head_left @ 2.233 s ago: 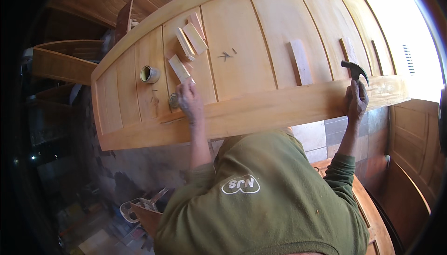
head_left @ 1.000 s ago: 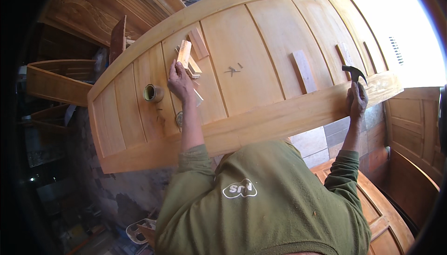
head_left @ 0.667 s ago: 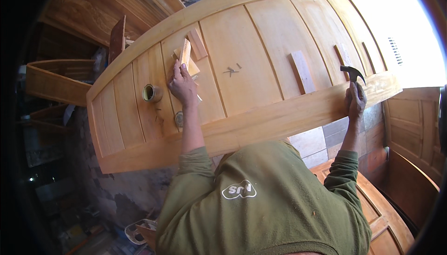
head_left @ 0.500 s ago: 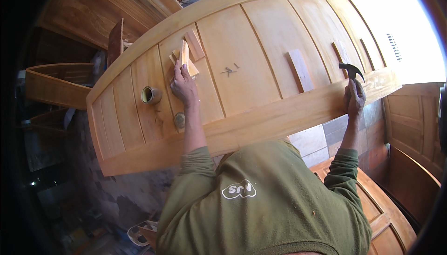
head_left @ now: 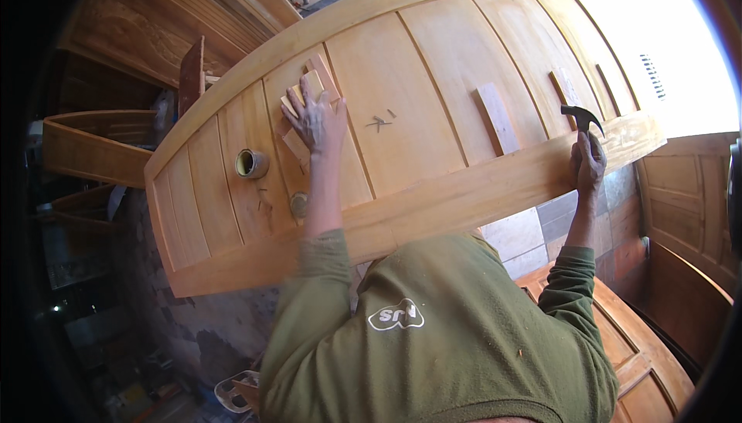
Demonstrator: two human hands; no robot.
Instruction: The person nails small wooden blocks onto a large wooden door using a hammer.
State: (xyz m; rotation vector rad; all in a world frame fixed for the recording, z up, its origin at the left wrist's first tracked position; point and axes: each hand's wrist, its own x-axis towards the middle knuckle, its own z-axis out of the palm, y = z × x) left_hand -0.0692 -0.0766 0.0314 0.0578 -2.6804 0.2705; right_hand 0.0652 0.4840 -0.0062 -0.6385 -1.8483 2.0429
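Observation:
My left hand lies palm down with its fingers spread over a pale wood block. A second wood strip is just beyond it, and another piece shows beside my wrist. My palm hides parts of these pieces. All rest on a large panelled wooden door. At the right, my right hand is closed round the handle of a claw hammer, its dark head up over the door's near rail.
An open tin and a round lid-like disc sit left of my forearm. Several nails lie mid-door. Wood blocks line the right side. Another door lies below right, and wooden boards stand at the far left.
My left hand has shifted slightly right and turned palm down, its fingers spreading from the upright wood piece they gripped. The right hand and hammer have barely moved.

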